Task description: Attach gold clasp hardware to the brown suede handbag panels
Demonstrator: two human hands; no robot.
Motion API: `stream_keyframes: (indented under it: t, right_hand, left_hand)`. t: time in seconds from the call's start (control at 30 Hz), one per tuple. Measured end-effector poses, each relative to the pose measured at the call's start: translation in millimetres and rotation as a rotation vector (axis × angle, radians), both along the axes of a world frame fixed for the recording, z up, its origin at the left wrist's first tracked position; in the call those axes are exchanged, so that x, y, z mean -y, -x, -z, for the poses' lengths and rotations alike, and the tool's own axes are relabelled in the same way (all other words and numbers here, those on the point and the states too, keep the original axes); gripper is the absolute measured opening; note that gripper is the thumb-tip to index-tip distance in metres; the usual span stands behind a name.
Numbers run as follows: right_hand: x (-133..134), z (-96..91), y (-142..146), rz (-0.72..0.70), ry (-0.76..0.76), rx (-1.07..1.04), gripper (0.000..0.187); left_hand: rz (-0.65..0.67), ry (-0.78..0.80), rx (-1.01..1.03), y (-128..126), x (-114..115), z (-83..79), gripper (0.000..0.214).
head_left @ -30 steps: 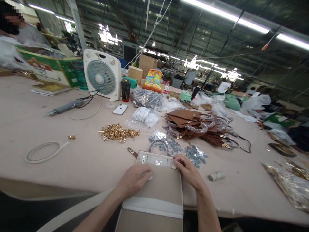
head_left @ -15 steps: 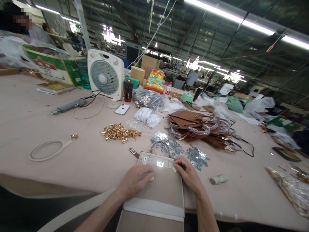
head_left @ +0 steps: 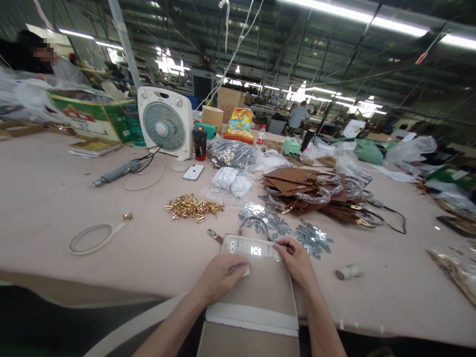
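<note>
A flat beige handbag panel (head_left: 260, 292) lies before me, hanging over the table's front edge. Along its top run small metal plates (head_left: 256, 251), with a plastic-wrapped handle (head_left: 255, 218) beyond. My left hand (head_left: 225, 277) rests over the panel's left side, fingers closed on a small white piece (head_left: 246, 270) that looks like tape. At the top right corner, my right hand (head_left: 295, 258) pinches the panel's edge between thumb and fingers. A brown strap with a metal fitting (head_left: 214, 235) sticks out at the upper left. Behind my left forearm runs a wide pale strip (head_left: 148, 322).
Gold fittings (head_left: 191, 206) and flat metal plates (head_left: 312, 238) lie beyond the panel. Brown bags (head_left: 301, 186) are stacked at the right. A tape ring (head_left: 91, 240), electric screwdriver (head_left: 117, 172), phone (head_left: 193, 172) and fan (head_left: 165, 124) stand left. A small roll (head_left: 349, 271) lies right.
The whole view has shifted, so the table's things appear slightly farther right. Both hands keep nearly the same places on the panel; the white piece in my left hand shows a bit more.
</note>
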State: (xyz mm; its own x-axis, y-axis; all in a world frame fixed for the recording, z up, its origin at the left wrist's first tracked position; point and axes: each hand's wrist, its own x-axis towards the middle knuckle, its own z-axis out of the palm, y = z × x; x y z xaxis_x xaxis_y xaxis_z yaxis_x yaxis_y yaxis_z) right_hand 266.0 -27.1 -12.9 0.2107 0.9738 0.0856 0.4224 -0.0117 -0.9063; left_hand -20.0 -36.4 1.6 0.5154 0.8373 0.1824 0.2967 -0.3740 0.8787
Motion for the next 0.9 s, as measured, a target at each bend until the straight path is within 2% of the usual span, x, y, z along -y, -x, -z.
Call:
stream_keyframes:
  t: [0.13,0.27,0.33,0.4,0.47,0.53,0.6,0.73,0.9]
  right_hand:
    - [8,2.6,5,0.107,-0.075,0.081,0.04]
    - [24,-12.2,22,0.268,-0.36,0.26,0.041]
    - [34,-21.5,39,0.145,-0.416,0.236,0.034]
    - [43,-26.7,58,-0.118,-0.405,0.216,0.027]
    - [47,-26.0,77,-0.365,-0.408,0.273,0.026]
    - [48,-20.5,91,-0.482,-0.423,0.342,0.031]
    - [47,-12.8,98,-0.491,-0.429,0.366,0.033]
    - [48,-1.4,100,-0.437,-0.431,0.348,0.027]
    - [52,-1.0,101,-0.431,-0.427,0.329,0.022]
  left_hand:
    - [0.048,0.031,0.0,6,0,-2.2,0.035]
    - [0.054,0.028,-0.104,12,1,-1.9,0.079]
    - [0.064,0.016,-0.123,13,1,-0.8,0.092]
    - [0.069,0.007,-0.129,14,2,0.6,0.097]
    - [0.068,0.0,-0.115,14,3,2.0,0.099]
    - [0.064,-0.013,-0.085,14,4,2.8,0.098]
    - [0.052,-0.022,-0.069,14,4,2.8,0.096]
    - [0.043,-0.022,-0.098,14,5,1.2,0.094]
    - [0.045,-0.037,-0.103,14,4,0.6,0.087]
